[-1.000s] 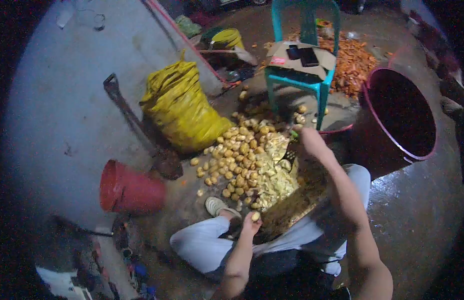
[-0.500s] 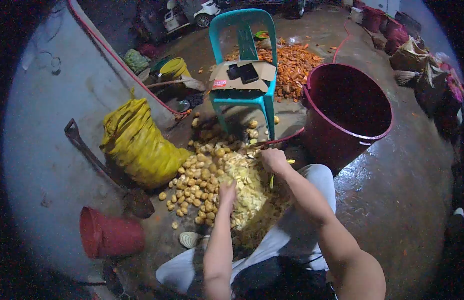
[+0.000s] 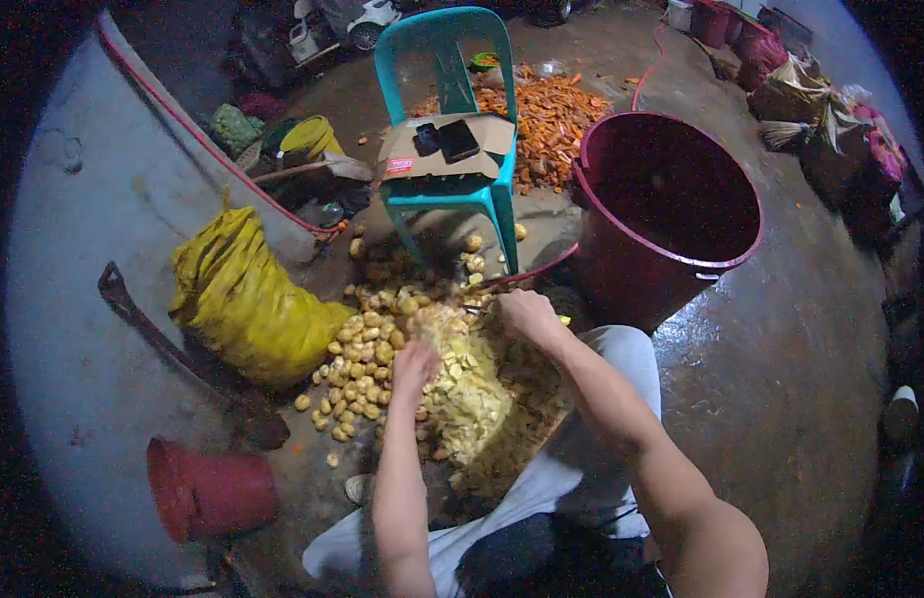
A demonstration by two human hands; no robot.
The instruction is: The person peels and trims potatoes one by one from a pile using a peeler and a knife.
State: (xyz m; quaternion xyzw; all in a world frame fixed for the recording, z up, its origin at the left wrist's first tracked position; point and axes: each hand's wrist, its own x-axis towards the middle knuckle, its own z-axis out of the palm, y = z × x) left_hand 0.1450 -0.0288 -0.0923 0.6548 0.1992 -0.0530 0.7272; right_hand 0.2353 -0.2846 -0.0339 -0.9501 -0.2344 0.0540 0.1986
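Pale slices (image 3: 472,399): loose heap on the floor, directly in front of the green chair (image 3: 448,198). Judged light, moist, slippery and apt to snap; best scooped from beneath or pinched across the flat faces.

Whole potatoes (image 3: 357,381): in front and left of the chair; presumably firm, easily held around the middle.

Left hand (image 3: 416,369): in front of the chair, blurred; cannot tell whether its grip holds anything.

Right hand (image 3: 528,317): in front and slightly right of the chair; grip curled, apparently around a yellow-green item (image 3: 564,320).
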